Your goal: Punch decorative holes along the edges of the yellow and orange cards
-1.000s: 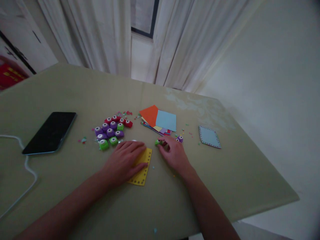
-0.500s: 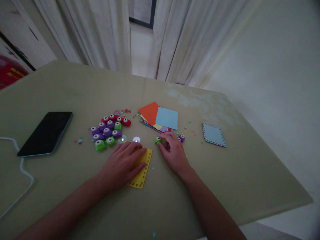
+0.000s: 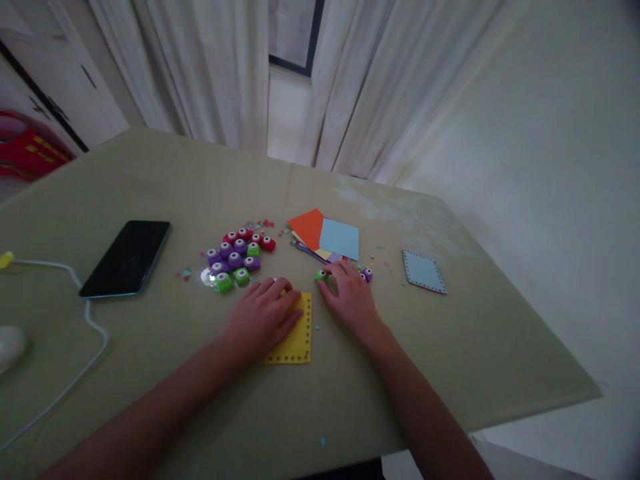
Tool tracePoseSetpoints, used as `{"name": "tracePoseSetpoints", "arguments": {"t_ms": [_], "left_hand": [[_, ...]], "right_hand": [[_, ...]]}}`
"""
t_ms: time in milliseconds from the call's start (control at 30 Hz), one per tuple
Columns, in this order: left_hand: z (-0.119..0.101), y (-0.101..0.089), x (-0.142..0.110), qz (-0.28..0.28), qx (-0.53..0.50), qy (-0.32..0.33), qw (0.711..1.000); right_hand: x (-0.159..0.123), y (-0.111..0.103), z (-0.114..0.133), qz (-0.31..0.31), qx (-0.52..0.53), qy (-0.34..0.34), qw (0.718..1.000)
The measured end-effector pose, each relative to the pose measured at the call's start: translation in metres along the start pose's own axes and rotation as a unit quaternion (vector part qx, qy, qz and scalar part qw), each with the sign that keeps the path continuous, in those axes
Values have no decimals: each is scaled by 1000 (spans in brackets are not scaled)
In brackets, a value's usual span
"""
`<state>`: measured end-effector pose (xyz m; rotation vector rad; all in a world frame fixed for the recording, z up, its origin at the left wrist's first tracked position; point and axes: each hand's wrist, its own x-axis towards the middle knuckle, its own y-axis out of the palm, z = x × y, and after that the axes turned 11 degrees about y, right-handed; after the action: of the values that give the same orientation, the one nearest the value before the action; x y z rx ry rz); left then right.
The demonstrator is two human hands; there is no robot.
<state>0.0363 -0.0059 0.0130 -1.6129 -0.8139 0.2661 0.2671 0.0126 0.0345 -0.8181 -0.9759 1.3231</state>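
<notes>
Yellow card (image 3: 301, 337) turned straighter than before, on bench (image 3: 500, 347) under left hand (image 3: 265, 317), laid flat; right hand (image 3: 347, 293) pinching green punch (image 3: 321, 275). Cluster: four red punches (image 3: 244, 234), six purple punches (image 3: 235, 260), three green punches (image 3: 225, 284).

Readable txt, nos., brands: none. Red item (image 3: 25, 152), upper L edge: yellow marks (image 3: 46, 148), too blurred to read.
</notes>
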Motion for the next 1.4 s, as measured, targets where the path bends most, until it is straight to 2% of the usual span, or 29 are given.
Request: {"name": "tracePoseSetpoints", "arguments": {"t_ms": [100, 267, 367, 500, 567, 633, 767, 867, 933, 1033, 1200, 1300, 1400], "left_hand": [[1, 0, 0, -2, -1, -9, 1000], [0, -3, 1, -9, -6, -19, 1000], [-1, -3, 1, -14, -14, -18, 1000], [-3, -1, 1, -24, -35, -10, 999], [-3, 0, 1, -28, -49, -1, 998], [-1, 2, 1, -25, -58, 11, 998], [3, 5, 0, -28, -65, 29, 997], [4, 6, 0, -27, -56, 31, 998], [4, 5, 0, -23, -41, 24, 999], [4, 2, 0, -13, -24, 7, 1000], [5, 1, 1, -5, -34, -21, 999], [7, 4, 2, -10, -43, -26, 999], [9, 7, 2, -21, -51, -26, 998]], "right_hand": [[-1, -8, 2, 14, -30, 3, 999], [-6, -23, -8, -12, -120, 20, 992], [-7, -33, -15, -18, -185, 58, 981], [-4, -39, -4, -35, -255, 91, 962], [2, -34, 12, -48, -245, 57, 967], [15, -23, 32, -43, -205, -5, 978], [56, 9, 73, 22, -105, -127, 986], [84, 30, 91, 58, -67, -153, 984], [92, 36, 93, 68, -60, -146, 985], [84, 33, 80, 67, -53, -112, 990], [37, 7, 30, 60, -20, -54, 997], [11, -2, 5, 63, 23, -39, 997], [-3, -3, -9, 54, 75, -39, 995]]}}
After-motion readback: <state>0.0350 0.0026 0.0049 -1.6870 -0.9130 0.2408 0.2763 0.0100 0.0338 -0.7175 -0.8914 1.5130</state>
